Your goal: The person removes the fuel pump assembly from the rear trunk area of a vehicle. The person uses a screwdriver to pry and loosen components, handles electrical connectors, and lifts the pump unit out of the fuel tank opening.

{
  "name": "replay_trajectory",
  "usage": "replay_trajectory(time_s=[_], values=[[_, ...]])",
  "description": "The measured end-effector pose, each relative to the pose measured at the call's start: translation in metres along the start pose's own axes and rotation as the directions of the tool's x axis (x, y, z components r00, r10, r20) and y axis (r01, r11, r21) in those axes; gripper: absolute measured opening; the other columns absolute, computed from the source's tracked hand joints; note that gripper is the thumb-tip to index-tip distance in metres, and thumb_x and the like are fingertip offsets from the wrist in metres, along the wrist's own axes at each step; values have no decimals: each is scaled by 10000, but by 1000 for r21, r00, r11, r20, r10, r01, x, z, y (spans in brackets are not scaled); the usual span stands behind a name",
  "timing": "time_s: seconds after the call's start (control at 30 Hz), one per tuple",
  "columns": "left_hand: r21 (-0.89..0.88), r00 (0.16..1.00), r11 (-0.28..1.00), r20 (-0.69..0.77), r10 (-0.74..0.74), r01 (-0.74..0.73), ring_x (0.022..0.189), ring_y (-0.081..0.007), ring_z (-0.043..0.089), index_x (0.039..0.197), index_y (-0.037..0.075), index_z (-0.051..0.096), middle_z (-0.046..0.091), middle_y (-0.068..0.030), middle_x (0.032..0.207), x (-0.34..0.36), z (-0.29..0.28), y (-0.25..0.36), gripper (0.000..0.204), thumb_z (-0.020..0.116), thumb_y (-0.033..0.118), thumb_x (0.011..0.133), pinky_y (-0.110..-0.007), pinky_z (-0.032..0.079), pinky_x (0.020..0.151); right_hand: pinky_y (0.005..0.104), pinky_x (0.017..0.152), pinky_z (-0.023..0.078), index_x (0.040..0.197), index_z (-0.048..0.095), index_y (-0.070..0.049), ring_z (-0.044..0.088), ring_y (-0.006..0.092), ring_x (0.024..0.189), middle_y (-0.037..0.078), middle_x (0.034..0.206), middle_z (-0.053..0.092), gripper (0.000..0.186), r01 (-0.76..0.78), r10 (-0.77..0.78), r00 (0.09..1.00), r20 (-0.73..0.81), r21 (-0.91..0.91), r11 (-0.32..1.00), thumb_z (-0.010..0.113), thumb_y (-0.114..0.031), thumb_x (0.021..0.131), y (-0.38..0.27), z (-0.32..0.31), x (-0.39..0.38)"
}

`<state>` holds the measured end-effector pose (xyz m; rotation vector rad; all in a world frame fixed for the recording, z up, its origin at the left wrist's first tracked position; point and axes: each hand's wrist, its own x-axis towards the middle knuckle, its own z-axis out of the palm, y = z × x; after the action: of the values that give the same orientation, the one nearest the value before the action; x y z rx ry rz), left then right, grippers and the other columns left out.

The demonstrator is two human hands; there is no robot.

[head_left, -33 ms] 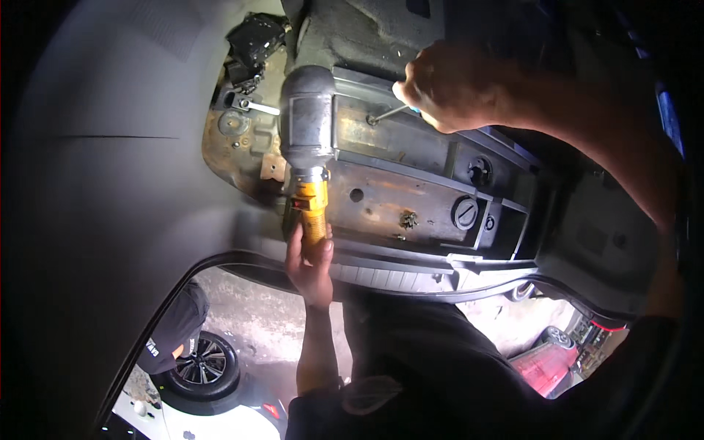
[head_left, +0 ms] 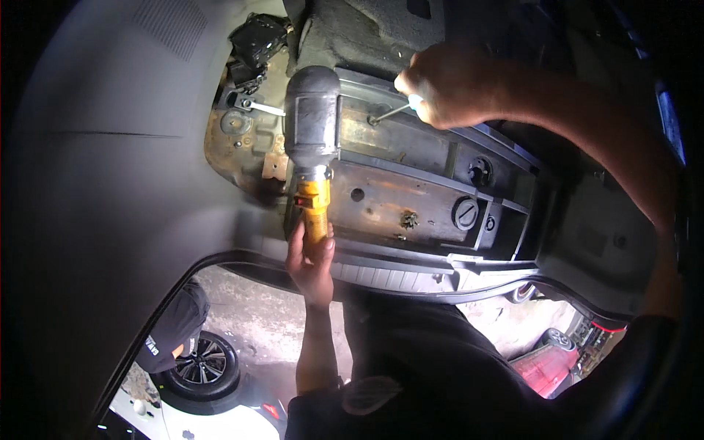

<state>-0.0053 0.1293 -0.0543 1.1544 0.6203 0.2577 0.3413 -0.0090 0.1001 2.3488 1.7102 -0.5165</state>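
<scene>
My left hand (head_left: 312,268) is closed round the yellow handle of a caged work light (head_left: 313,121), which stands upright in view with its dark head uppermost. My right hand (head_left: 458,88), in a fist, grips what looks like a screwdriver (head_left: 392,114); a bit of pale blue-white handle shows at the fingers. Its thin metal shaft slants down left to a small round fitting (head_left: 372,121) in the recessed metal floor (head_left: 381,191) of a car's boot. The rest of the handle is hidden by my fingers.
A wrench (head_left: 264,108) lies left of the lamp head, below a black module (head_left: 258,40). Small debris (head_left: 409,219) and a round black cap (head_left: 465,213) sit on the boot floor. Below the sill are a wheel (head_left: 202,363) and a person in dark clothes (head_left: 172,330).
The work light has shifted slightly to the right. My right hand has turned a little, and more of the tool's pale handle shows. The shaft's tip stays at the same fitting.
</scene>
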Motion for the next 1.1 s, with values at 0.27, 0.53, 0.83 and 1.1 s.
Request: replay_trajectory(time_s=[0.27, 0.53, 0.83, 1.1], values=[[77, 998, 997, 54, -21, 17, 1111, -211, 655, 1475, -30, 474, 686, -145, 1208, -1, 2, -4, 620, 739, 121, 935, -336, 525, 957, 292, 349, 340, 948, 593, 58, 444, 100, 443, 74, 628, 533, 199, -641, 331, 719, 611, 401, 655, 537, -131, 926, 20, 0, -14], [91, 998, 994, 50, 48, -52, 1119, -228, 657, 1472, -49, 470, 665, -164, 1234, -4, 1, -13, 605, 704, 118, 940, -355, 504, 1005, 410, 572, 548, 749, 701, 18, 670, 307, 563, 184, 659, 678, 186, -221, 202, 973, 114, 183, 958, 652, -108, 876, 4, 21, -36], [9, 999, 1000, 36, 11, -11, 1134, -231, 663, 1480, -46, 454, 641, -173, 1293, -1, -3, -5, 606, 702, 45, 934, -338, 527, 989, 409, 795, 598, 979, 729, 11, 728, 285, 877, 185, 955, 724, 196, -137, 138, 990, 1, 126, 982, 723, -117, 830, 1, 28, -95], [63, 989, 995, 127, -82, 74, 1106, -239, 665, 1473, -51, 465, 689, -189, 1190, 6, 6, 8, 607, 701, 110, 938, -334, 524, 989, 337, 916, 543, 1232, 699, -4, 703, 204, 982, 151, 1091, 754, 404, -503, 573, 748, 335, 850, 160, 743, -114, 846, -108, 116, -252]])
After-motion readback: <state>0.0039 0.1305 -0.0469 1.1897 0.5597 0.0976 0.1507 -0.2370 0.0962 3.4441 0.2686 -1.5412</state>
